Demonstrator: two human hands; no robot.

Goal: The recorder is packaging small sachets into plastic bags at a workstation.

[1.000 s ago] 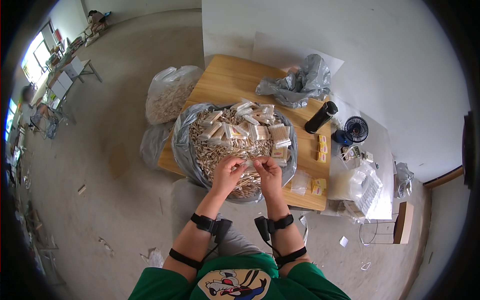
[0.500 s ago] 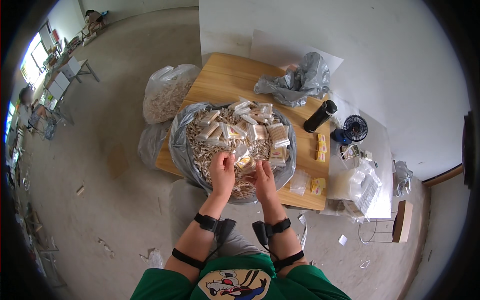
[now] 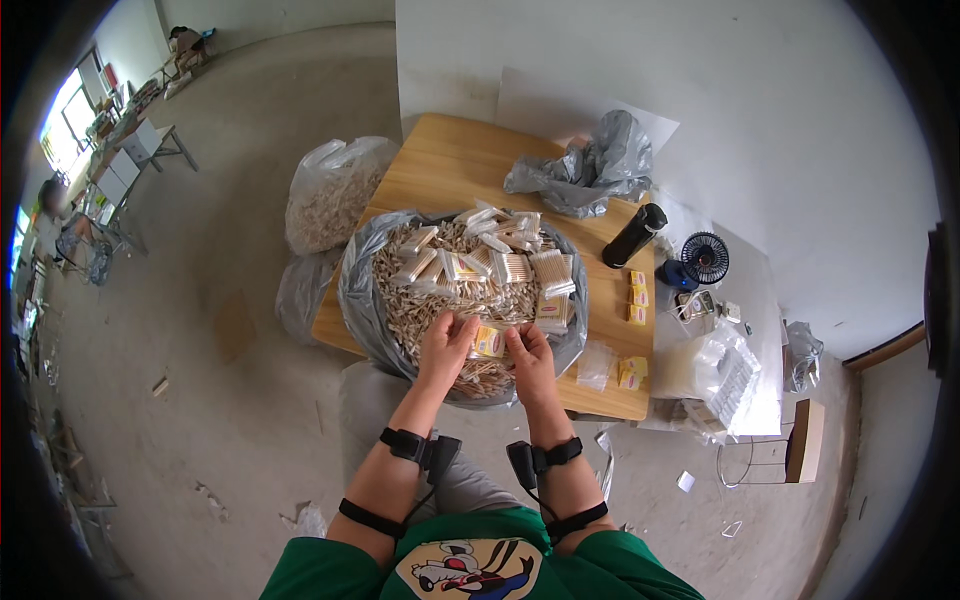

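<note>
Packet (image 3: 489, 342), small, yellow-labelled, pinched between left hand (image 3: 447, 343) and right hand (image 3: 530, 352) grip, above swab heap (image 3: 440, 300). Step: filling/closing packet, likely. Next needs steady pinch, sealed edge.

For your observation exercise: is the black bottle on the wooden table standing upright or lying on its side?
Lying on its side. The black bottle stretches lengthwise across the wooden table, beside the crumpled grey bag.
</note>
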